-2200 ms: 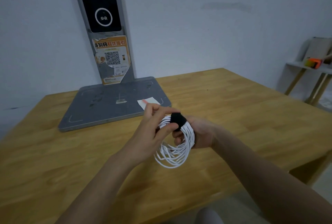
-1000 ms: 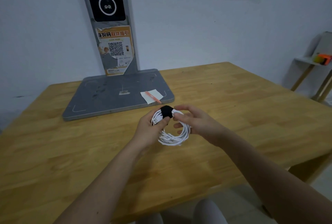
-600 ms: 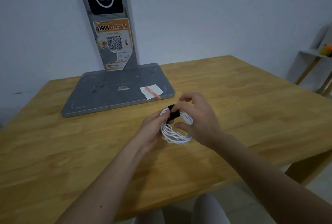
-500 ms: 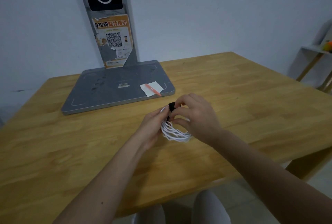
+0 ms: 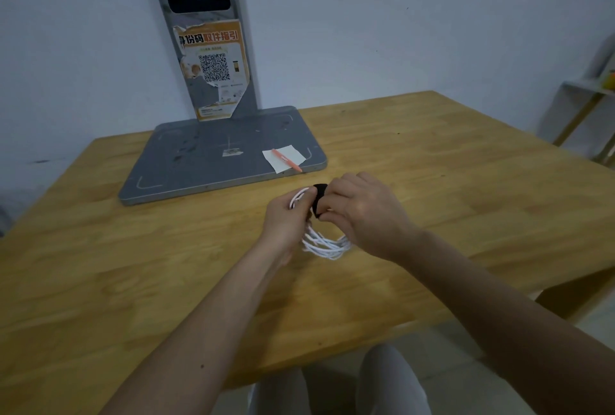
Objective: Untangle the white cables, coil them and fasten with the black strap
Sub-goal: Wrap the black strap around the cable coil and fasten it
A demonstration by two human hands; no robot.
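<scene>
- Hands meet over the middle of the wooden table (image 5: 432, 181), a little toward its far edge.
- The left hand (image 5: 286, 221) has its fingers curled round the top of the white cables (image 5: 324, 244) and holds them in a bunch.
- The right hand (image 5: 362, 215) pinches the black strap (image 5: 318, 196), which sits round the top of the coil, between the two hands.
- The loops hang down under the hands, just above the wood or touching it; I cannot tell which.
- I think the job is close to done, with only the strap left to close tight.
- The strap could slip off if the pinch lets go too soon, because the loops push outward like springs.
- A loop could pop out of the bunch if the left hand goes loose, and then the coil would turn messy again.
- The cables look thin, smooth and bendy, and they make round rings.
- The strap looks soft and flat, like cloth.
- The table is hard, with yellow wood stripes.
- At the far left corner stands a gray metal stand (image 5: 216, 155) with a flat base, a white paper (image 5: 283, 157) and an orange pen (image 5: 287, 164) lying on the base.
</scene>
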